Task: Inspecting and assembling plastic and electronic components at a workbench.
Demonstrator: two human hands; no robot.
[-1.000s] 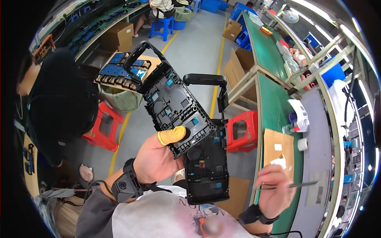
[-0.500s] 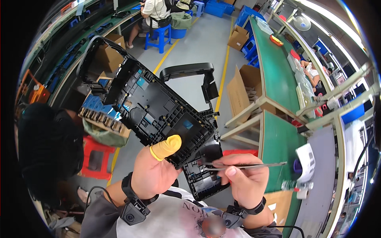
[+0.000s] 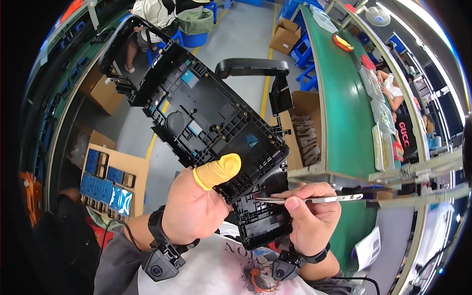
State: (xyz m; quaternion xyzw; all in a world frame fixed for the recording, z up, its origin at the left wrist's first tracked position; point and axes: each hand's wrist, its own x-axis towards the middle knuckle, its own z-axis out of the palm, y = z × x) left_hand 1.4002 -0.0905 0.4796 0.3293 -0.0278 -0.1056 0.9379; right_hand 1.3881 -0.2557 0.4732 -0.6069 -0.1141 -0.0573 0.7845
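Observation:
A large black plastic housing (image 3: 201, 105), with ribs, screw posts and arched handle-like frames at its far end, is tilted in front of me. My left hand (image 3: 191, 211) grips its near end, the thumb in a yellow finger cot (image 3: 219, 171) lying over the edge. Below and right of it, a smaller black ribbed panel (image 3: 265, 221) partly sits behind the housing; whether the two are joined, I cannot tell. My right hand (image 3: 314, 211) pinches metal tweezers (image 3: 337, 198), their tips over the panel's upper left part. Nothing visible is between the tips.
To the right runs a green workbench (image 3: 341, 98) with clear plastic trays (image 3: 381, 113). An open carton (image 3: 307, 132) of packed pieces stands beside it. At left is a board (image 3: 135, 169) with blue pieces. A seated person (image 3: 152, 19) is far left, near a lined blue bin (image 3: 195, 37).
My view has shifted, and the housing appears higher and further right in it. The tweezers stay pinched in my right hand, their tips still by the smaller panel. My left hand keeps its grip.

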